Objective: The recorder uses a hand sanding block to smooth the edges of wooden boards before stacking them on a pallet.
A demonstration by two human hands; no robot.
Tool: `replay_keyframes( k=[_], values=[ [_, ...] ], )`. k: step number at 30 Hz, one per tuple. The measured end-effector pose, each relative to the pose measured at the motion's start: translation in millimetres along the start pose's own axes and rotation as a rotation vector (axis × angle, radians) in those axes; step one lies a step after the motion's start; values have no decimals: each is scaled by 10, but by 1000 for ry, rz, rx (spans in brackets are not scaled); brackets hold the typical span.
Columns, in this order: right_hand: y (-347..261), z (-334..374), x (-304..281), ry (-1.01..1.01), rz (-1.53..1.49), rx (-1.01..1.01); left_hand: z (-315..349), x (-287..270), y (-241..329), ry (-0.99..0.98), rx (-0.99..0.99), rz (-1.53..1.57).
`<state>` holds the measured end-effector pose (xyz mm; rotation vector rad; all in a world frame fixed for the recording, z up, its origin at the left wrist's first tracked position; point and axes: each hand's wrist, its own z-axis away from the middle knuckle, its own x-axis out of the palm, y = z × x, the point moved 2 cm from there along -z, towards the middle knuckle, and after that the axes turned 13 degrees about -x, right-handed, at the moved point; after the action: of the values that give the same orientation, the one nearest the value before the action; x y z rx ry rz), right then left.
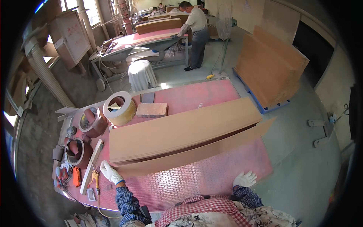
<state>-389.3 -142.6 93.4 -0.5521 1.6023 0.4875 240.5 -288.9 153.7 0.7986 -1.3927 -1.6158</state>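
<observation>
A long brown board [196, 154] lies along the near side of a stack of matching boards [181, 128], with a dark gap between them. Its right end sticks out past the stack. My left hand [110, 173], in a white knit glove, is at the board's near left corner with its fingers stretched forward; the contact itself is partly hidden. Near the table's front right edge, my gloved right hand [245, 179] is open, fingers spread over the pink tabletop [211, 178], apart from the board.
Abrasive belt rolls [92, 123], a tape-like roll [120, 108], a brick-like block [152, 110], a wooden strip [92, 166] and a yellow air gun [96, 181] lie around the left side. Panels [268, 68] stand on a blue pallet [247, 89]. A co-worker [196, 36] bends over another table.
</observation>
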Motion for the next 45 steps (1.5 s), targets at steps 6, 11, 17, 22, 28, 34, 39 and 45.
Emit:
replay_keyframes(
  k=[6, 11, 17, 22, 28, 34, 39, 45],
  values=[
    [-70, -60, 0, -34, 19, -28, 248, -154, 78, -26, -6, 145],
    [-66, -31, 72, 41, 27, -49, 102, -239, -43, -52, 27, 95],
    [-42, 10, 105, 100, 10, -55, 119, -252, -25, -78, 36, 122],
    [-35, 6, 38, 60, 18, -73, 149, -249, -11, -65, -40, 199],
    [712, -788, -190, 11, -731, 144, 297, -130, -76, -65, -175, 176],
    [260, -2277, -546, 109, -1067, -135, -376, -996, -48, -112, -184, 90],
    [633, -3314, -202, -113, -1408, -198, 354, -350, -38, 121, -324, -43],
    [481, -3634, 3, -411, -1325, -269, 526, -425, -142, 90, -320, 172]
  ],
)
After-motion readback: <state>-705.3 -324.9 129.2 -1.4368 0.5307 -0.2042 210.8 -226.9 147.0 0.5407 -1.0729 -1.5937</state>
